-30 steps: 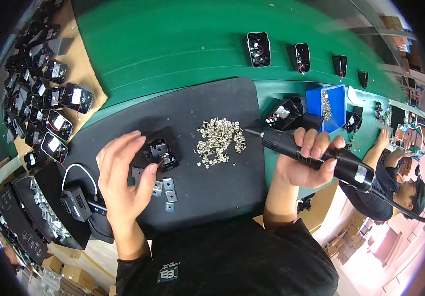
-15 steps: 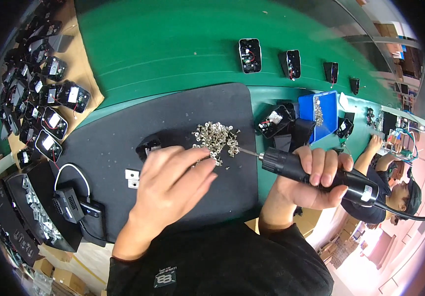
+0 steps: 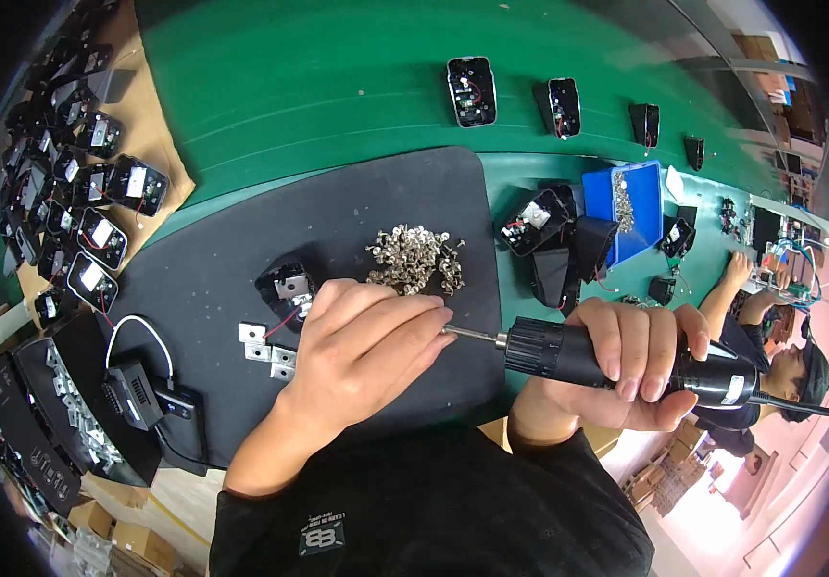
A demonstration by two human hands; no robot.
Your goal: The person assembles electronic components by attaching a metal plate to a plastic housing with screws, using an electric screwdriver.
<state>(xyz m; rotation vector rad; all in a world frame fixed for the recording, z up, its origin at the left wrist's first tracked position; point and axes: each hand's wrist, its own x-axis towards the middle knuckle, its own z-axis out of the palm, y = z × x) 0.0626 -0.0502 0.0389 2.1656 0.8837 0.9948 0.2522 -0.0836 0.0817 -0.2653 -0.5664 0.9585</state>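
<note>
A worker's right hand grips a black electric screwdriver at four o'clock on the black mat, while left hand fingertips pinch its bit, screw pile at twelve o'clock.

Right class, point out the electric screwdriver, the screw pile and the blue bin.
electric screwdriver (image 3: 568, 354), head view, black barrel.
screw pile (image 3: 414, 258), head view, heap's middle.
blue bin (image 3: 645, 226), head view, right wall.
</note>
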